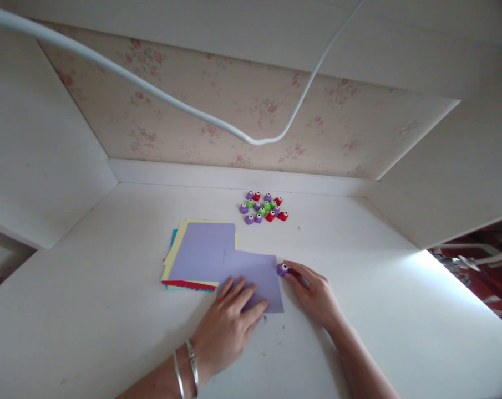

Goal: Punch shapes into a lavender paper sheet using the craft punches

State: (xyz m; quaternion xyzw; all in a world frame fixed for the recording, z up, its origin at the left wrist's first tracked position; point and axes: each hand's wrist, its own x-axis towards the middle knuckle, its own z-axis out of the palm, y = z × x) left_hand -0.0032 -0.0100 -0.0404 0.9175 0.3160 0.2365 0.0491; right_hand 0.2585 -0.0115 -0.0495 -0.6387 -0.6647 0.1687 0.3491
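Note:
My left hand (232, 318) lies flat with fingers spread on a purple sheet of paper (259, 271), pressing it to the white table. Between thumb and fingers, my right hand (315, 293) holds a small purple craft punch (283, 269) with a white round top. The punch sits at the right edge of that sheet, by its upper corner; whether the paper is inside its slot I cannot tell. Left of it, the sheet overlaps a stack of coloured paper (204, 249), purple on top with yellow, red and blue edges showing beneath.
Several more small punches in purple, green and red (262, 211) are grouped at the back of the table (109, 327). A white cable (257, 142) hangs in front of the floral wall. White panels stand on the left and right.

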